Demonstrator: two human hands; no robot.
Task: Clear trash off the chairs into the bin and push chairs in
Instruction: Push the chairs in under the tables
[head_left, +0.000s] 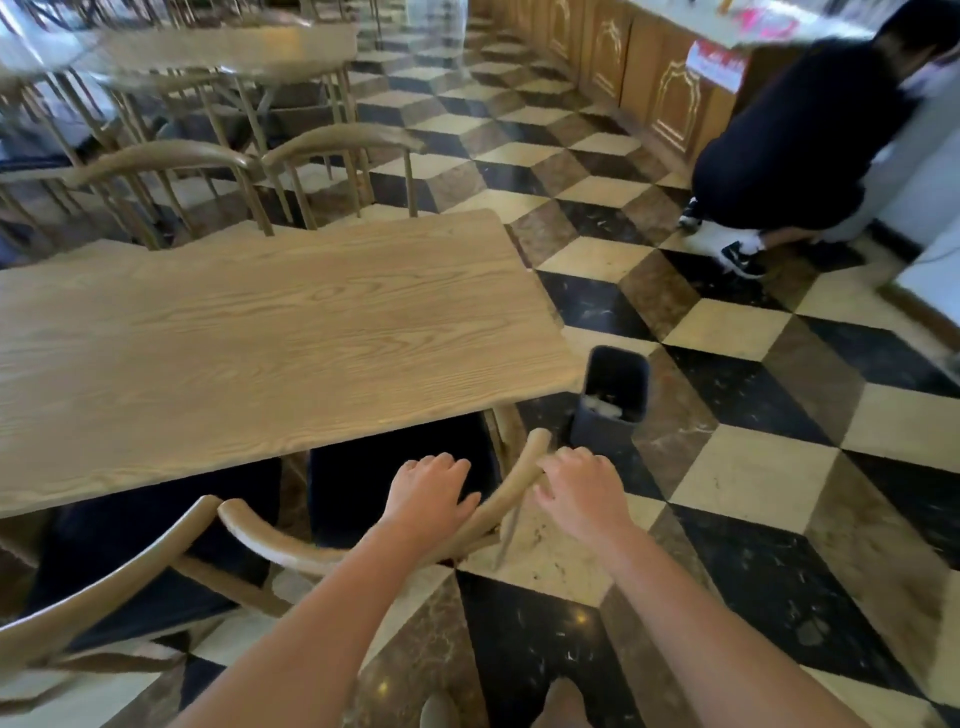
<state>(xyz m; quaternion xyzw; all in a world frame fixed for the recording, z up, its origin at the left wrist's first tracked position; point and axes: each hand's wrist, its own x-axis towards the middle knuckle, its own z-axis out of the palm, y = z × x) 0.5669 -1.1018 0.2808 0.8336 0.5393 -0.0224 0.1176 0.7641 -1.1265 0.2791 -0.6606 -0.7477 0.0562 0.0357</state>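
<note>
Both hands are on the curved back rail of the near right chair. The left hand lies over the rail with its fingers spread and relaxed, pressing rather than gripping. The right hand sits at the rail's right end with its fingers curled over it, though I cannot tell if they truly clasp it. The chair's dark seat is already partly under the wooden surface, and I see no trash on it.

The bin stands on the floor just beside the surface's near right corner, with some pale scraps inside. It is close to the chair's right end, so a crooked shove could swing the rail or a leg into it and tip it. The rail also sits nearly touching the neighbouring chair on the left, so the two could knock or lock together.

By my count: two chairs on the near side, two on the far side, one bin, two tables, and one other person crouching far right.
</note>
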